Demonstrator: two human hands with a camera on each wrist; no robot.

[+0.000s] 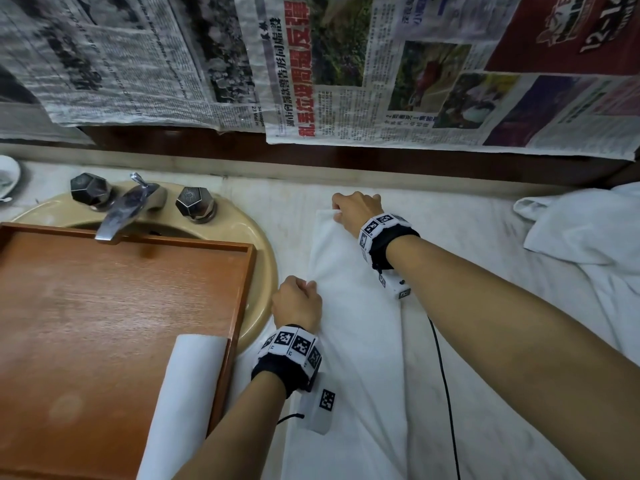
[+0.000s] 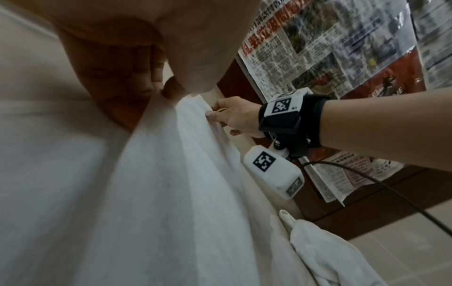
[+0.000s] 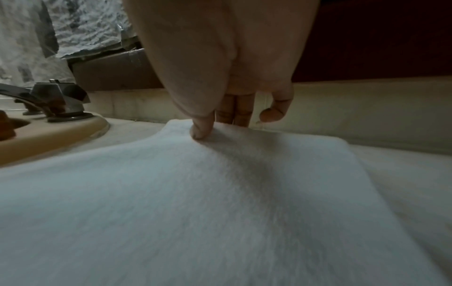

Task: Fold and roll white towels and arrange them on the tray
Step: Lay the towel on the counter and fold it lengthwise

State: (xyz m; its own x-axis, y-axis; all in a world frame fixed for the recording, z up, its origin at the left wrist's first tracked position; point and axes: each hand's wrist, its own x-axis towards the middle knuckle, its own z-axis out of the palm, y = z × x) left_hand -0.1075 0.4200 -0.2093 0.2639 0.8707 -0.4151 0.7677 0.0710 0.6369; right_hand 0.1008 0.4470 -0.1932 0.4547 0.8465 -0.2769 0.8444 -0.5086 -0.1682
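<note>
A white towel [image 1: 349, 306] is spread on the counter [image 1: 485, 216], right of the sink [image 1: 258, 244]. Its far left corner is pinched by the right hand [image 1: 355, 211], its near left edge by the left hand [image 1: 298, 301] (both clenched on cloth), presumably so the edge can be carried over evenly into a fold. One rolled towel [image 1: 187, 393] is already laid in the wooden tray [image 1: 104, 306]. More towels [image 1: 581, 233] are heaped far right.

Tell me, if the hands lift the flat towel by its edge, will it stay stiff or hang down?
Probably hang: the towel already creases where the left hand and right hand pinch it. It looks thin, so likely light.
</note>
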